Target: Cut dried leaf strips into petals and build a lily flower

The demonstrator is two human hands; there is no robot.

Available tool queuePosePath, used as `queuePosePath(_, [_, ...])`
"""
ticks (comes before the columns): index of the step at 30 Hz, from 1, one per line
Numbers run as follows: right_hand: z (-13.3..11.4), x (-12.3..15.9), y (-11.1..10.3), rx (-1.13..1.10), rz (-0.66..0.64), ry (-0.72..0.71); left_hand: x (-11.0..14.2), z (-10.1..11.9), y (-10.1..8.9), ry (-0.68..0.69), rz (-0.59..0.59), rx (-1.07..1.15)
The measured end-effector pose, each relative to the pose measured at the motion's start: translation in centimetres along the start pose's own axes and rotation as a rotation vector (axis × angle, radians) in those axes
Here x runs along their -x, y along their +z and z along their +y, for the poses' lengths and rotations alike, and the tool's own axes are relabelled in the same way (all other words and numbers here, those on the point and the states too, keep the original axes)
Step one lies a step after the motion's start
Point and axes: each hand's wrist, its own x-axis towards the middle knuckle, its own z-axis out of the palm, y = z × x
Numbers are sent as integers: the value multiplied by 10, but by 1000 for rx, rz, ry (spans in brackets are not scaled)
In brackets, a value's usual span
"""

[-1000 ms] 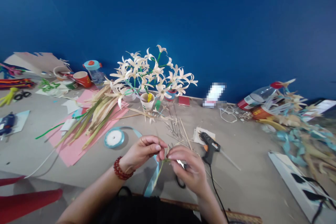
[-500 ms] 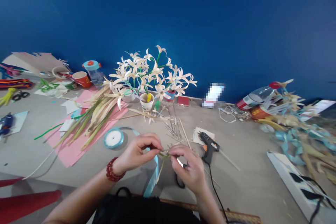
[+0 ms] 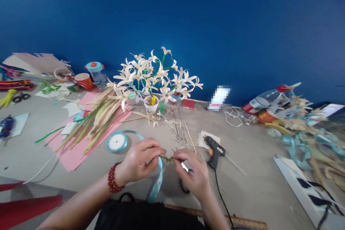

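Note:
Between my two hands runs a thin green strip (image 3: 168, 159), too small to tell its exact kind. My left hand (image 3: 139, 160), with a red bead bracelet (image 3: 115, 178) at the wrist, pinches its left end between thumb and forefinger. The other end is in the closed fingertips of my right hand (image 3: 194, 172). A light blue ribbon (image 3: 155, 187) curves below and behind my left hand, leading from a ribbon roll (image 3: 116, 141). Dark-handled scissors (image 3: 184, 188) lie partly hidden behind my right hand.
White handmade flowers (image 3: 159, 73) stand in cups at the back. Dried husks (image 3: 99, 118) lie on pink paper (image 3: 68, 156) at left. A glue gun (image 3: 215, 150) with its cord rests to the right, near thin sticks (image 3: 190, 136). A power strip (image 3: 299, 190) sits far right.
My left hand has moved left, away from my right hand, widening the gap with the green strip stretched across it. My right hand has stayed nearly in place.

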Motion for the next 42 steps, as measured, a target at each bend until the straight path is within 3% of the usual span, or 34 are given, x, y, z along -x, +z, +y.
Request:
queuePosePath(3, [0,1,1,12,-12,5,4,-2,3,33,82,-69])
queuePosePath(14, [3,3,4,27,-21,15,10,-6,8,86,177,-126])
queuePosePath(22, [4,1,3,39,-22,5,12,-8,8,100,136,-239])
queuePosePath(29, [0,0,3,56,-31,2,14,-9,12,114,45,-177])
queuePosePath(33, [-1,-1,2,47,-52,11,9,-3,15,1,-1,8])
queuePosePath(37, [-1,-1,2,23,-54,25,-1,4,15,-193,-49,268])
queuePosePath(42, [1,2,3,-6,-47,44,-3,6,20,-436,-46,443])
